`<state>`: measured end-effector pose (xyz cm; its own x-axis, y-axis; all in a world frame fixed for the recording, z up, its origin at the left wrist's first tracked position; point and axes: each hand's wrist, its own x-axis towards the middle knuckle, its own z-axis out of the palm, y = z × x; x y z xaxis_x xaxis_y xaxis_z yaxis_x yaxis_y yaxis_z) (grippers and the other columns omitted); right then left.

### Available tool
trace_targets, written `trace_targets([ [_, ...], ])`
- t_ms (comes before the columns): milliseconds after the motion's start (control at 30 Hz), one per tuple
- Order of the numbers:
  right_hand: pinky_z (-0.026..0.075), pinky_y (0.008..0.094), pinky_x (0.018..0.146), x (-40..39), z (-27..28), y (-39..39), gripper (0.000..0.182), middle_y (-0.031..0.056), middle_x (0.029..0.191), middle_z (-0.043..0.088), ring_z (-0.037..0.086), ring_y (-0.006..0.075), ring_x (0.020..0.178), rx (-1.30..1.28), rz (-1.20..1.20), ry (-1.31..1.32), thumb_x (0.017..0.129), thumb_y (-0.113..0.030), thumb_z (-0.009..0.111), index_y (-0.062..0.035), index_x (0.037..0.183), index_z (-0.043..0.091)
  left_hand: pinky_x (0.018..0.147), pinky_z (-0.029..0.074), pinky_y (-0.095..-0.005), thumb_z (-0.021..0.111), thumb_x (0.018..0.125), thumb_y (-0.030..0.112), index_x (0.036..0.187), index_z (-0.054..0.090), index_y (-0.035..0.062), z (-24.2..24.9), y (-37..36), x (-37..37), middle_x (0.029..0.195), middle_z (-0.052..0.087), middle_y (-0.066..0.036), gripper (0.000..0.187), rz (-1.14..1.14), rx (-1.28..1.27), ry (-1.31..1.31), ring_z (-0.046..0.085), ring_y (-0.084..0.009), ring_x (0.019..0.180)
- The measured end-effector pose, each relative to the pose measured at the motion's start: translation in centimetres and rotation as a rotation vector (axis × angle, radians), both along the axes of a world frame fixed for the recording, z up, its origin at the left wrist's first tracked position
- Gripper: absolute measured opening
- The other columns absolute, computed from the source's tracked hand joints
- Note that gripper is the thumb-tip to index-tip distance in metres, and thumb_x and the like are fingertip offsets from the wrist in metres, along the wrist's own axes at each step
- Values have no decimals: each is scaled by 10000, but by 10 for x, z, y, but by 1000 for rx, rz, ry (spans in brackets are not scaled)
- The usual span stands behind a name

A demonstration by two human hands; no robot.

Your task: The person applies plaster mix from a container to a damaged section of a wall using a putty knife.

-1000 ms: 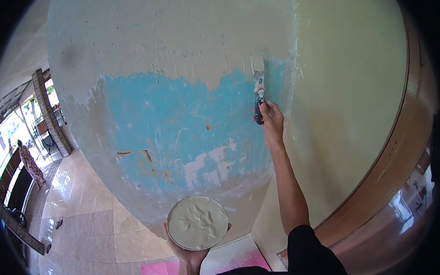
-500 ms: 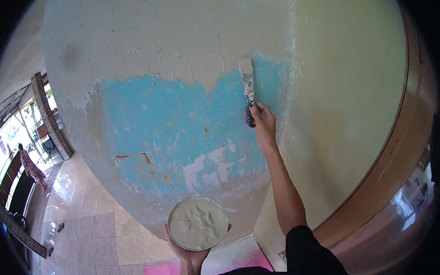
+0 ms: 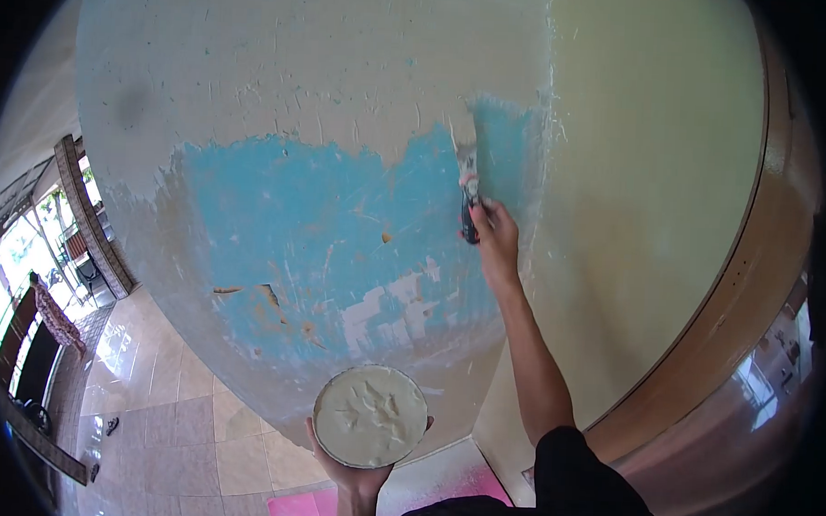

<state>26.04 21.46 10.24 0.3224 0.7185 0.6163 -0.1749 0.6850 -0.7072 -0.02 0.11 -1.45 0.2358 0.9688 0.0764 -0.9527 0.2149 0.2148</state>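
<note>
My right hand point(image 3: 497, 232) grips the dark handle of a putty knife point(image 3: 468, 173), its blade pointing up against the wall at the top edge of a blue patch point(image 3: 315, 209). Greyish filler point(image 3: 347, 56) covers the wall above the blue, and a fresh strip of it runs up from the blade. Low in the view, my left hand point(image 3: 360, 479) holds a round container of pale putty point(image 3: 371, 416) from below, fingers around its sides. The putty's surface is lumpy.
A yellowish wall point(image 3: 643, 175) meets the patched wall at a corner on the right. Below lies a pink and white board point(image 3: 442, 482) on the tiled floor point(image 3: 179, 432). At far left, a person point(image 3: 56, 314) stands by a dark gate. Sandals point(image 3: 111, 426) lie on the floor.
The putty knife has slid slightly down the wall, leaving filler above its blade. The person at far left has shifted slightly. My left hand holds the container almost as before.
</note>
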Motion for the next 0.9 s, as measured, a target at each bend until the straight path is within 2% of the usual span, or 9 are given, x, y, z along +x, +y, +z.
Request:
trace_targets([
  [133, 556, 281, 645, -4, 15, 8, 291, 67, 945, 614, 600, 110, 804, -1, -72, -29, 964, -215, 614, 39, 1099, 570, 1089, 263, -637, 457, 848, 689, 1454, 341, 159, -4, 1, -1, 1483, 324, -119, 813, 3, -17, -15, 321, -376, 1350],
  [200, 554, 274, 643, 0, -11, 10, 306, 67, 947, 613, 595, 104, 802, -81, -98, -92, 959, -217, 623, 41, 1112, 562, 1090, 263, -634, 458, 848, 689, 1453, 341, 160, -1, 0, -1, 1482, 326, -117, 813, 1, -6, -13, 321, -373, 1351],
  [267, 554, 273, 648, -1, -64, 5, 308, 66, 944, 613, 594, 103, 802, -116, -68, -63, 958, -216, 624, 41, 1115, 559, 1091, 263, -632, 459, 848, 689, 1453, 342, 160, -2, -2, 0, 1482, 327, -115, 813, -2, 5, -12, 321, -371, 1352],
  [333, 554, 273, 652, -3, -77, 3, 310, 65, 942, 612, 592, 102, 803, -146, -37, -31, 957, -215, 625, 40, 1119, 556, 1093, 258, -635, 456, 851, 687, 1452, 345, 159, -1, -1, -1, 1482, 328, -113, 808, 16, -16, -3, 320, -368, 1354],
  [467, 561, 281, 658, -4, -34, -8, 277, 66, 952, 608, 597, 108, 805, -68, -49, 2, 962, -187, 613, 39, 1111, 557, 1096, 253, -634, 456, 853, 685, 1452, 347, 161, 1, 0, 1, 1483, 327, -112, 804, 4, -7, -1, 320, -366, 1355],
  [533, 562, 282, 657, -3, -2, -5, 272, 64, 952, 610, 599, 111, 800, 30, -55, -59, 964, -186, 610, 40, 1106, 559, 1007, 196, -801, 504, 875, 620, 1431, 377, 151, 0, 0, 3, 1466, 343, -139, 738, 12, -122, -165, 317, -421, 1336],
  [567, 562, 282, 657, -4, 9, -2, 272, 64, 952, 610, 599, 111, 800, 30, -57, -58, 964, -186, 610, 40, 1106, 559, 1007, 196, -801, 504, 875, 620, 1431, 377, 151, 0, 0, 4, 1466, 343, -139, 738, 11, -122, -165, 317, -421, 1336],
  [633, 559, 276, 654, -8, 22, 4, 288, 58, 952, 611, 597, 113, 797, 17, -71, -50, 959, -207, 621, 37, 1102, 563, 1097, 253, -628, 448, 854, 690, 1456, 344, 165, -1, -1, 4, 1482, 329, -111, 806, -22, -1, -27, 319, -367, 1356],
  [900, 556, 280, 668, -10, -83, 0, 284, 54, 959, 612, 600, 102, 819, -127, 3, -12, 956, -226, 628, 10, 1102, 570, 1087, 260, -647, 438, 852, 695, 1460, 331, 163, -5, -2, 3, 1485, 317, -123, 815, 25, -50, -52, 318, -378, 1353],
])
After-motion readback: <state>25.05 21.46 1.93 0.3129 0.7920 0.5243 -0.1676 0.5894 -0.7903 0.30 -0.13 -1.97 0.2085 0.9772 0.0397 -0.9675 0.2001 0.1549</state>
